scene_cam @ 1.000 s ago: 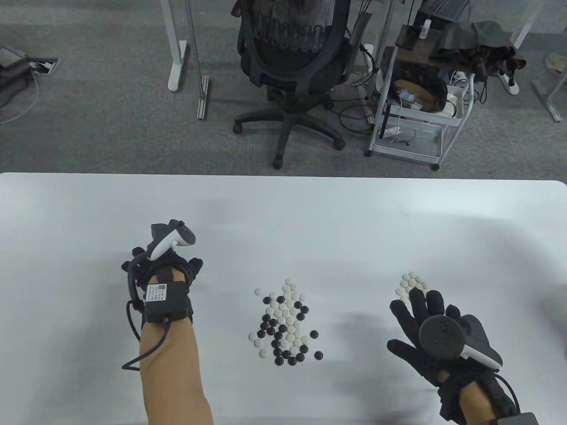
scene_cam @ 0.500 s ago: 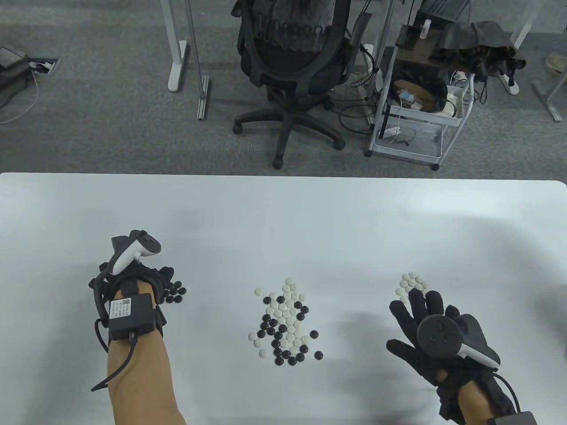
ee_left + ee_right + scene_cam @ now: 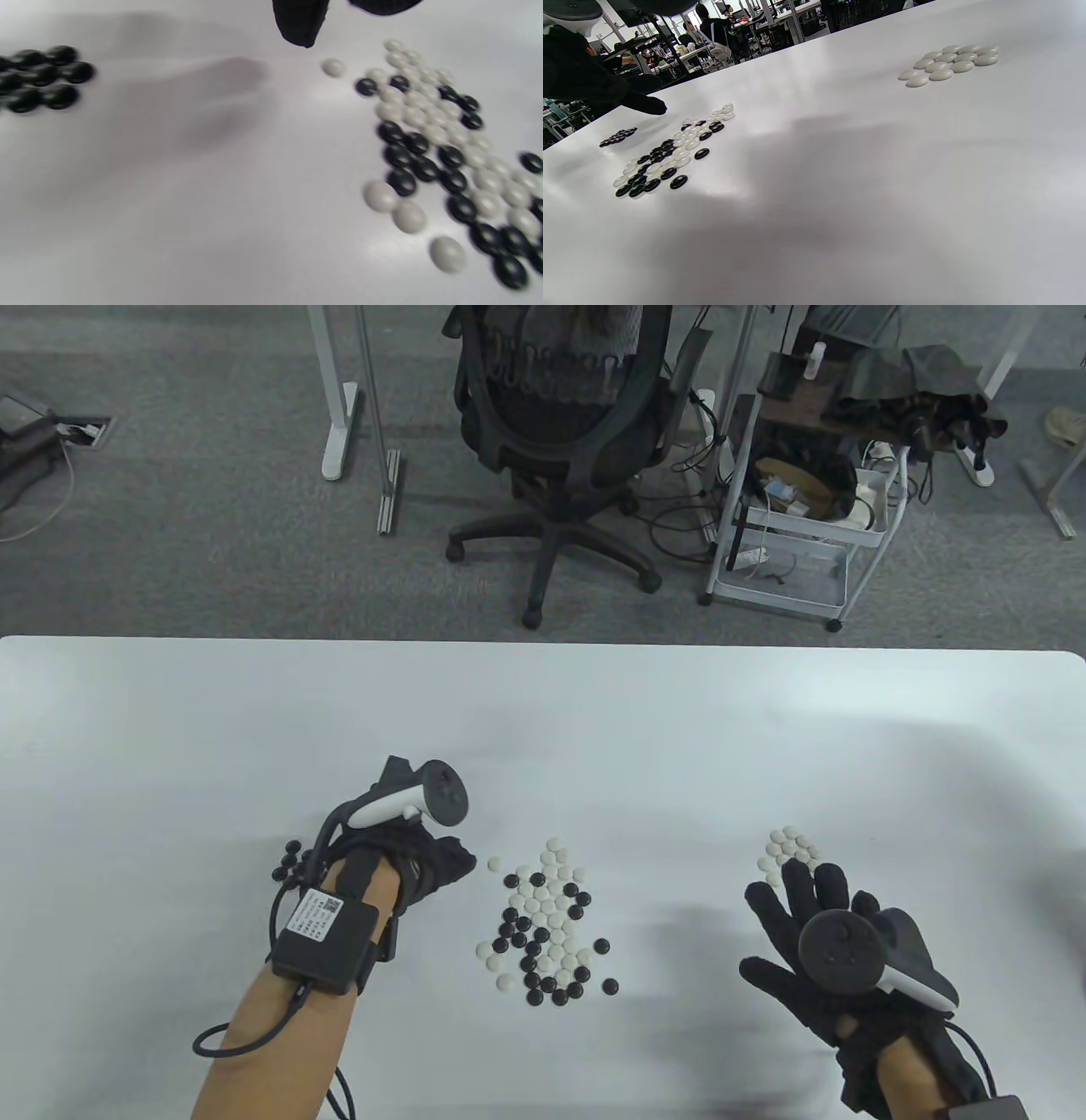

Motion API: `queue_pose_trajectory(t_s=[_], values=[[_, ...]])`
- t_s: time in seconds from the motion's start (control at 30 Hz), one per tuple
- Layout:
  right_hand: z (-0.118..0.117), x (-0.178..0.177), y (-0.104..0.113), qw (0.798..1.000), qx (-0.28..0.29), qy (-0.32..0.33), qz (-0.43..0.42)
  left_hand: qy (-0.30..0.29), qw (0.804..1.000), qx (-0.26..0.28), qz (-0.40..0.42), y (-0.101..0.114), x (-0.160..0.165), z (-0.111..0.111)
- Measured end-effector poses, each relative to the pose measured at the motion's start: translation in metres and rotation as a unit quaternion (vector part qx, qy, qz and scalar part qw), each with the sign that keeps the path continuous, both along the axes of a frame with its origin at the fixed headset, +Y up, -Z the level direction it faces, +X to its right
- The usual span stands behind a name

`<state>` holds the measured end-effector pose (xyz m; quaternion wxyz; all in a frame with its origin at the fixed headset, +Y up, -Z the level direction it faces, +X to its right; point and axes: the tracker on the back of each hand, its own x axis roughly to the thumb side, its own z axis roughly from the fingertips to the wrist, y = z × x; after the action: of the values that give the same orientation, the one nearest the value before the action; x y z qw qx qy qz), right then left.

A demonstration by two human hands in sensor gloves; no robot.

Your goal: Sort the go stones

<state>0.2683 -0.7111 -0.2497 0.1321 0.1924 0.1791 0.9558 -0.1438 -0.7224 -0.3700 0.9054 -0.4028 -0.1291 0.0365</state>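
A mixed heap of small round black and white Go stones (image 3: 547,923) is spread out in the middle of the glossy white table (image 3: 594,712). The gloved left hand (image 3: 416,857) is held just left of that heap, fingers reaching toward a lone white stone (image 3: 494,864) at its edge. From the left wrist view one black fingertip (image 3: 300,25) is seen hanging above the table close to that stone, not touching it (whether anything is pinched can't be told, but nothing is seen held). A small cluster of sorted black stones (image 3: 288,861) is left behind the left wrist. The gloved right hand (image 3: 814,933) is laid out flat with fingers spread, holding nothing, right next to a tidy group of sorted white stones (image 3: 787,850).
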Motion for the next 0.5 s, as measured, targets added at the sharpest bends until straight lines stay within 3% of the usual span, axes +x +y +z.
queue_pose_trajectory(t_s=[0.13, 0.23, 0.4, 0.5], values=[[0.0, 0.0, 0.0, 1.0, -0.002, 0.0, 0.001, -0.063, 0.998, 0.005, -0.008, -0.006, 0.032, 0.01], [0.0, -0.001, 0.0, 1.0, -0.004, 0.001, 0.003, -0.076, 0.997, 0.004, -0.007, -0.012, 0.044, 0.01], [0.001, 0.0, 0.001, 1.0, -0.002, 0.001, 0.001, -0.086, 0.995, -0.01, -0.048, -0.03, 0.044, 0.014], [0.001, 0.001, 0.002, 1.0, -0.001, 0.0, -0.001, -0.079, 0.996, -0.011, -0.045, -0.03, 0.032, 0.021]])
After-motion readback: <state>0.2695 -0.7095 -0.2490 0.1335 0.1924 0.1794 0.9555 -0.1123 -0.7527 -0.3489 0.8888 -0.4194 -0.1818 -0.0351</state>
